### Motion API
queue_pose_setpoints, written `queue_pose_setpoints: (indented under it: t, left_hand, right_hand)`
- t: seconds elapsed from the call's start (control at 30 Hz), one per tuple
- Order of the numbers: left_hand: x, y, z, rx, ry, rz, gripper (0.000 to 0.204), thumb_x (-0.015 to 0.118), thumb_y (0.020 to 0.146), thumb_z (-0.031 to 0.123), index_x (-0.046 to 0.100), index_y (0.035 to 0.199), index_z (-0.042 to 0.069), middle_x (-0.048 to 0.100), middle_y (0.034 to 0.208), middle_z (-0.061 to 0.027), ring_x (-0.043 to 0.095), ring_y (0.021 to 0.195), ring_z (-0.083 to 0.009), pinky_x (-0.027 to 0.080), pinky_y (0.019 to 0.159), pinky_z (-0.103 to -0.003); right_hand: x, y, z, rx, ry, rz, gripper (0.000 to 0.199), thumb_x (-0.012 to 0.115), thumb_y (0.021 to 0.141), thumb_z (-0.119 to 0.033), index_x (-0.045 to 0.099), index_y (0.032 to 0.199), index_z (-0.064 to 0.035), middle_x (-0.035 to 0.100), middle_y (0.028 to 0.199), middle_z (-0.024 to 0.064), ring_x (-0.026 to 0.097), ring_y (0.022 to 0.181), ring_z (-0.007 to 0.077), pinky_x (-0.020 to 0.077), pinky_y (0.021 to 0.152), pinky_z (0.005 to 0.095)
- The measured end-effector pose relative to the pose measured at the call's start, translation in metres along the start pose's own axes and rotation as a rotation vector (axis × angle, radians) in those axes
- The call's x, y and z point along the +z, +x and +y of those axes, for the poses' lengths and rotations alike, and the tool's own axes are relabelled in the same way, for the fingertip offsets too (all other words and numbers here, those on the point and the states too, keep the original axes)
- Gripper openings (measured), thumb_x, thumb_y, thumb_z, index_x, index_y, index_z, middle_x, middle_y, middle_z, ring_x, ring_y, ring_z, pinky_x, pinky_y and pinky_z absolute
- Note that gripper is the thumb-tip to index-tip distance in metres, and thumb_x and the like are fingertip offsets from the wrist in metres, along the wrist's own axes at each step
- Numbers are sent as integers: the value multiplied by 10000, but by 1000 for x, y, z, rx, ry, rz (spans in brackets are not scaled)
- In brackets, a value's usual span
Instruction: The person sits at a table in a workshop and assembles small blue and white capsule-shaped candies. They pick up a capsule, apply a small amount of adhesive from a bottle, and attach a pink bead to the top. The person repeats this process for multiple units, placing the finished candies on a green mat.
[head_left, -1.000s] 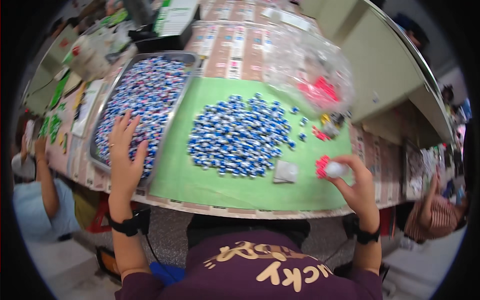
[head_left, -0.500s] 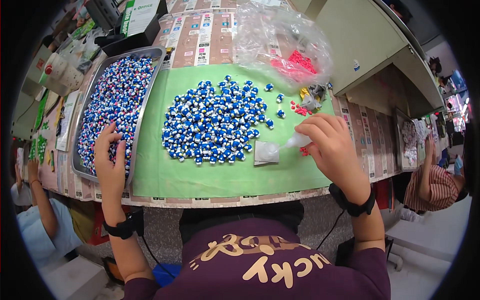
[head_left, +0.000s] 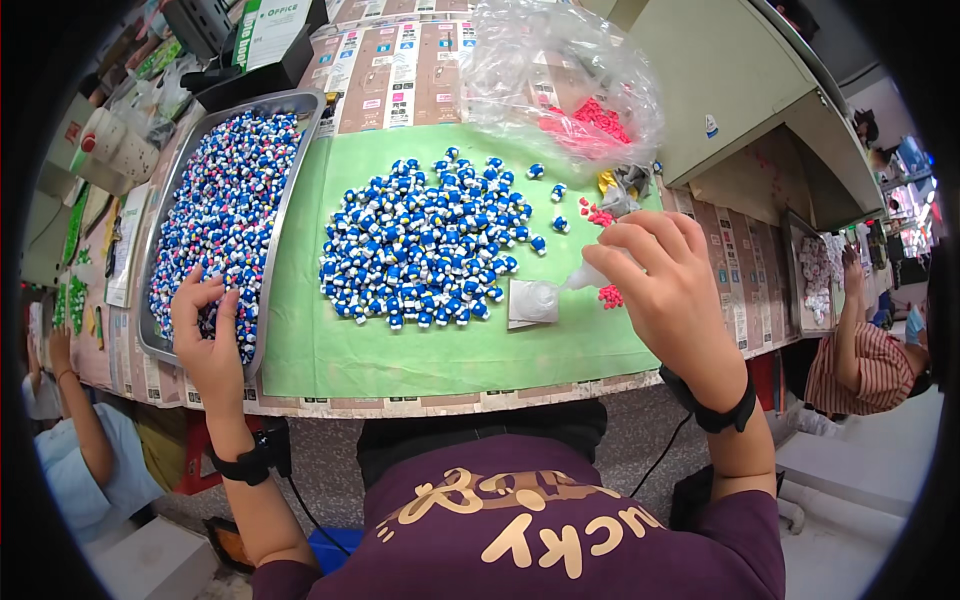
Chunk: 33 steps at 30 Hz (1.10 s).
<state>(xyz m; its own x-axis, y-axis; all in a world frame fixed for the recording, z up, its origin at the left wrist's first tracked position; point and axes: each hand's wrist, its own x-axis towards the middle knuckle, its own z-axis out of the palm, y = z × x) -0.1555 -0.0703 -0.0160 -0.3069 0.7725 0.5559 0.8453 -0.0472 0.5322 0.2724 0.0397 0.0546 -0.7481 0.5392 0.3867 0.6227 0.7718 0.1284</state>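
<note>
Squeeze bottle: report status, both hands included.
Right hand gripping white squeeze bottle, nozzle near square pad. Left hand at near end of metal tray, thumb and fingers apart. Small red pieces close by bottle.

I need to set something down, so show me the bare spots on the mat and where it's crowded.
Bare: the mat between the pile and the mat's near edge; also a strip between the tray and pile. Crowded: right of the pile, with the pad, pink bits, right hand and bottle; the bag lies behind.

The tray (head_left: 286, 225) looks smooth metal, the squeeze bottle (head_left: 588, 276) translucent plastic, the bag (head_left: 510, 70) glossy film, the green sheet (head_left: 450, 375) matt
</note>
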Motion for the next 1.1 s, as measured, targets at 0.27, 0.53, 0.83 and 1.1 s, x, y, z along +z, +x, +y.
queue_pose_setpoints:
  t: [0.27, 0.53, 0.83, 1.1]
  left_hand:
    - [1, 1, 2, 29, 5, 7, 139, 706, 835, -33, 591, 900, 10, 654, 1008, -120, 596, 1141, -306, 440, 975, -407]
    - [1, 0, 5, 5, -29, 15, 125, 695, 844, -35, 591, 900, 6, 652, 1014, -124, 609, 1111, -287, 443, 976, -393]
    - [0, -3, 2, -23, -43, -3, 127, 700, 842, -24, 593, 904, 5, 649, 1004, -130, 625, 1047, -255, 455, 931, -357]
    - [1, -3, 3, -22, -51, -4, 130, 702, 841, -20, 593, 906, 6, 650, 990, -124, 625, 1025, -247, 458, 916, -346]
  right_hand:
    - [-7, 4, -4, -30, -78, -6, 223, 649, 735, -80, 652, 952, -130, 614, 1001, 7, 582, 1067, 199, 421, 961, 437]
    - [-11, 8, -10, -26, -82, -16, 199, 644, 747, -91, 639, 940, -140, 611, 993, -6, 580, 1067, 187, 403, 984, 445]
    - [-10, 8, -12, -17, -85, -7, 185, 650, 746, -91, 628, 922, -142, 599, 962, -12, 580, 1052, 173, 392, 992, 450]
    - [-10, 9, -13, -18, -93, 8, 181, 653, 744, -92, 626, 916, -142, 593, 946, -17, 579, 1040, 165, 388, 999, 453]
